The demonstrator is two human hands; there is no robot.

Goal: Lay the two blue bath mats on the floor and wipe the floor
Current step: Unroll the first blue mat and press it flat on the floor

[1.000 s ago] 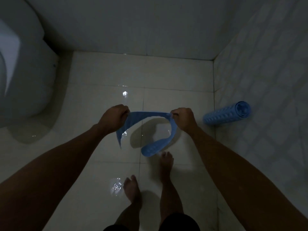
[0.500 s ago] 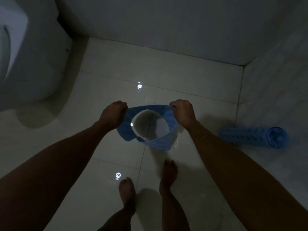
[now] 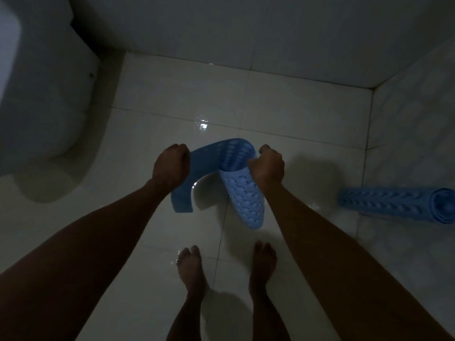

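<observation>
A blue bath mat [image 3: 243,190] with a bumpy, perforated surface hangs bent in an arch above the wet white floor tiles [image 3: 172,114]. My left hand [image 3: 171,164] grips its left side and my right hand [image 3: 267,164] grips its right side, both with closed fingers. The mat's two free ends droop below my hands, the paler textured end on the right. A second blue bath mat [image 3: 398,205] lies rolled up on the floor at the right, by the wall.
A white toilet [image 3: 41,89] fills the upper left. Tiled walls [image 3: 246,28] close the back and right side. My bare feet [image 3: 192,271] stand on the tiles just below the held mat. Light glints off the wet floor.
The mat has been spread and turned, so its two ends now hang down separately instead of forming a closed loop. The view has shifted, with the rolled mat further right.
</observation>
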